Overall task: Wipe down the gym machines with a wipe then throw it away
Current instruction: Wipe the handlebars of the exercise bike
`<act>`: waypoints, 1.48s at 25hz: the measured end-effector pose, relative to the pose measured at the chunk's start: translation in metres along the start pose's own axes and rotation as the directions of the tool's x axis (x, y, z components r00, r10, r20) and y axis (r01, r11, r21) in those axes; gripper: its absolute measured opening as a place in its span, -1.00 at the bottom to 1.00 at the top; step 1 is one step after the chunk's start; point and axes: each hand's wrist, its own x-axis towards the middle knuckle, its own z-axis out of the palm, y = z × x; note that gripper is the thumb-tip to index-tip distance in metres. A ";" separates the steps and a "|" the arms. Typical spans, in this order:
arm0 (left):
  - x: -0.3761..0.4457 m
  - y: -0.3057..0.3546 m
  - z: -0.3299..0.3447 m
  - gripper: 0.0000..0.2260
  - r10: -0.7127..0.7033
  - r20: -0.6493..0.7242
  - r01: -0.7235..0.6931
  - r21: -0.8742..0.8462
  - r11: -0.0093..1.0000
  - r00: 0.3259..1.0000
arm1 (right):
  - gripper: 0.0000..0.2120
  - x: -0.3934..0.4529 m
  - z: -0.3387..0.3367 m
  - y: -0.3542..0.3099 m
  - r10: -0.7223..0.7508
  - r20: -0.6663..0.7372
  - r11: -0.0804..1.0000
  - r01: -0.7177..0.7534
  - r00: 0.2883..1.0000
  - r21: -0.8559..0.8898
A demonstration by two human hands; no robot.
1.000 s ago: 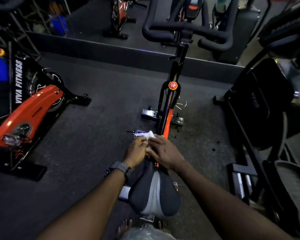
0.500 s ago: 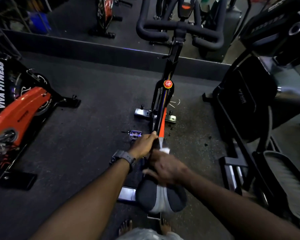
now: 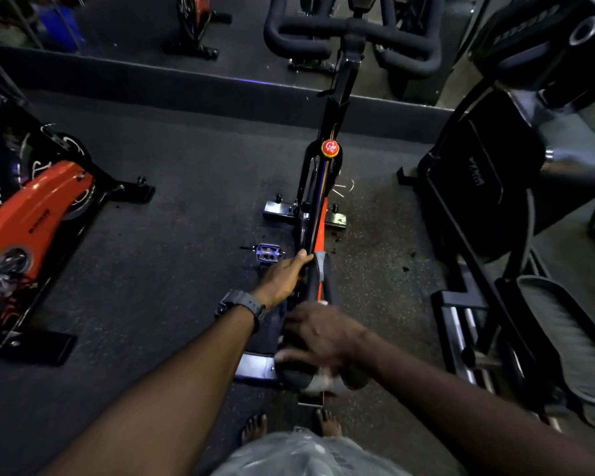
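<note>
We stand on a dark speckled rubber floor (image 3: 172, 269), a mirror (image 3: 117, 22) ahead, an orange bike (image 3: 38, 214) to our left and a black machine (image 3: 488, 201) to our right. The spin bike (image 3: 327, 187) lies between our arms, its long axis running away from us, handlebars (image 3: 354, 32) far, saddle (image 3: 318, 290) near. Our left hand (image 3: 284, 274) grips the saddle's nose. Our right hand (image 3: 318, 334), blurred, lies flat on the saddle's rear; a pale wipe (image 3: 322, 374) shows beneath it.
</note>
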 end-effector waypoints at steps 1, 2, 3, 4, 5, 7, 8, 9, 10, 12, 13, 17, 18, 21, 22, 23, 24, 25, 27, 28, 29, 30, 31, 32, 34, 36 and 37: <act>-0.004 -0.004 0.002 -0.43 0.007 0.001 -0.007 -0.004 1.000 1.000 | -0.34 0.002 -0.002 0.002 0.052 -0.029 0.998 -0.053 0.998 -0.042; -0.008 -0.006 0.003 -0.46 0.009 0.003 -0.009 -0.005 1.000 1.000 | -0.33 0.001 0.001 -0.003 0.038 -0.055 0.996 -0.042 0.998 -0.073; -0.010 -0.010 0.003 -0.43 0.018 0.004 -0.018 -0.009 1.000 1.000 | -0.34 -0.001 0.009 -0.016 -0.013 -0.059 0.997 0.008 0.998 -0.080; -0.012 -0.014 0.004 -0.36 0.009 0.002 -0.009 -0.011 1.000 1.000 | -0.36 -0.006 0.023 -0.033 -0.091 -0.042 0.992 0.087 0.995 -0.091; -0.013 -0.019 0.005 -0.30 0.013 0.009 -0.013 -0.021 1.000 1.000 | -0.38 -0.011 0.033 -0.047 -0.153 -0.017 0.982 0.150 0.988 -0.113; -0.010 -0.036 0.010 -0.30 0.000 0.032 0.001 -0.027 1.000 0.999 | -0.53 -0.019 0.048 -0.050 -0.211 0.003 0.970 0.209 0.978 -0.120; -0.008 -0.044 0.014 -0.33 -0.017 0.026 0.018 -0.027 0.999 1.000 | -0.62 -0.024 0.048 -0.047 -0.229 -0.028 0.966 0.224 0.973 -0.131; -0.009 -0.050 0.018 -0.34 -0.018 0.018 0.018 -0.031 0.999 1.000 | -0.69 -0.033 0.053 -0.045 -0.236 -0.062 0.964 0.225 0.970 -0.145; -0.013 -0.050 0.022 -0.33 -0.005 -0.003 0.005 -0.043 0.999 1.000 | -0.72 -0.045 0.058 -0.047 -0.230 -0.089 0.962 0.213 0.969 -0.168; -0.027 -0.038 0.026 -0.34 0.035 -0.031 -0.037 -0.053 0.998 0.999 | -0.72 -0.073 0.072 -0.056 -0.192 -0.184 0.968 0.155 0.964 -0.198; -0.033 -0.033 0.030 -0.40 0.062 -0.042 -0.064 -0.039 0.997 0.997 | -0.72 -0.089 0.078 -0.059 -0.149 -0.233 0.978 0.108 0.961 -0.180; -0.055 -0.028 0.051 -0.52 0.114 -0.122 -0.095 0.148 0.984 0.986 | -0.48 -0.138 0.099 -0.075 0.115 -0.247 0.973 -0.159 0.962 -0.168; -0.062 -0.027 0.054 -0.50 0.115 -0.132 -0.090 0.187 0.978 0.984 | -0.39 -0.142 0.104 -0.084 0.199 -0.256 0.961 -0.240 0.946 -0.139; -0.076 -0.026 0.062 -0.50 0.086 -0.171 -0.046 0.230 0.972 0.981 | -0.20 -0.129 0.116 -0.110 0.489 -0.383 0.868 -0.482 0.784 0.121; -0.083 -0.026 0.066 -0.51 0.073 -0.182 -0.026 0.246 0.969 0.981 | -0.16 -0.123 0.119 -0.117 0.596 -0.402 0.801 -0.545 0.695 0.247; -0.091 -0.026 0.069 -0.52 0.074 -0.193 -0.019 0.271 0.962 0.978 | -0.15 -0.118 0.123 -0.123 0.655 -0.407 0.755 -0.569 0.636 0.326; -0.098 -0.027 0.072 -0.54 0.072 -0.203 -0.009 0.297 0.955 0.977 | -0.14 -0.112 0.126 -0.128 0.667 -0.401 0.745 -0.569 0.628 0.349; -0.105 -0.027 0.073 -0.55 0.068 -0.206 0.001 0.319 0.948 0.976 | -0.13 -0.107 0.131 -0.133 0.640 -0.389 0.768 -0.555 0.662 0.319; -0.114 -0.026 0.073 -0.57 0.057 -0.206 0.018 0.342 0.939 0.977 | -0.13 -0.106 0.136 -0.138 0.550 -0.367 0.834 -0.512 0.750 0.203; -0.117 -0.026 0.072 -0.57 0.056 -0.198 0.018 0.354 0.935 0.978 | -0.13 -0.107 0.136 -0.137 0.530 -0.372 0.845 -0.510 0.762 0.158; -0.120 -0.025 0.071 -0.56 0.061 -0.186 0.012 0.368 0.930 0.981 | -0.13 -0.108 0.137 -0.133 0.529 -0.389 0.843 -0.520 0.754 0.139; -0.123 -0.024 0.071 -0.55 0.068 -0.174 0.005 0.387 0.922 0.982 | -0.13 -0.109 0.137 -0.131 0.556 -0.394 0.826 -0.540 0.732 0.161; -0.126 -0.024 0.070 -0.53 0.076 -0.162 -0.002 0.410 0.912 0.984 | -0.12 -0.110 0.135 -0.132 0.610 -0.385 0.790 -0.567 0.693 0.233; -0.128 -0.025 0.070 -0.50 0.081 -0.148 -0.009 0.433 0.902 0.986 | -0.11 -0.110 0.132 -0.135 0.678 -0.363 0.735 -0.576 0.639 0.358; -0.133 -0.030 0.070 -0.45 0.100 -0.122 -0.032 0.468 0.883 0.987 | -0.09 -0.107 0.121 -0.141 0.795 -0.310 0.582 -0.511 0.521 0.633; -0.136 -0.033 0.072 -0.41 0.110 -0.112 -0.045 0.471 0.881 0.988 | -0.06 -0.095 0.104 -0.134 0.851 -0.262 0.469 -0.436 0.454 0.768; -0.136 -0.035 0.071 -0.41 0.114 -0.115 -0.048 0.466 0.883 0.987 | -0.04 -0.085 0.095 -0.122 0.878 -0.231 0.414 -0.421 0.420 0.807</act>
